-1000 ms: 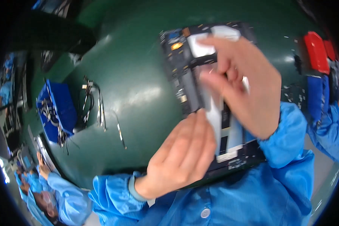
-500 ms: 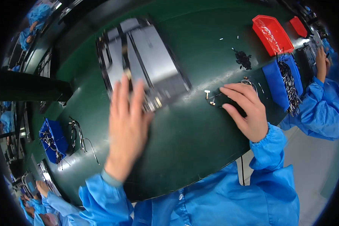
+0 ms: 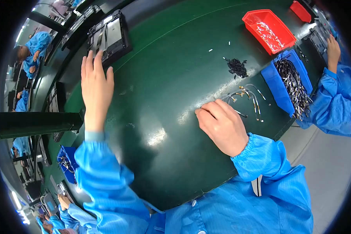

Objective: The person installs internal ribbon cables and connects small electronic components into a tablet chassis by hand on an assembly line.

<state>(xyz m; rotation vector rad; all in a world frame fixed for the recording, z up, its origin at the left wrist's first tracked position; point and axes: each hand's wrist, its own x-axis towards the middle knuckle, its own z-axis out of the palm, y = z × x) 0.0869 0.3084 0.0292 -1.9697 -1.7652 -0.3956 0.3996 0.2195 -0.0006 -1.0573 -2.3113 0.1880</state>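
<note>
My left hand [image 3: 96, 87] is open, fingers stretched forward. It reaches the near edge of a flat black-framed device panel [image 3: 112, 34] with a silver middle and dark strips, at the far left; I cannot tell whether the fingertips touch it. My right hand [image 3: 223, 126] is low over the table with thumb and fingers pinched together. What they grip, if anything, is hidden. Just beyond it lie several thin cables [image 3: 255, 102] with white sleeves and small brass-coloured connectors. A pile of small black pieces [image 3: 237, 68] lies farther out.
On the green table [image 3: 167, 70], a red bin [image 3: 250, 18] of small white pieces and a blue bin [image 3: 276, 89] full of cables stand at the right. Another blue bin [image 3: 68, 165] stands at the left, near a dark post [image 3: 35, 124]. A co-worker's hand [image 3: 333, 52] works at far right.
The device panel has moved away to the far left, and my left hand has gone forward and left. My right hand has shifted left and closed, uncovering the loose cables.
</note>
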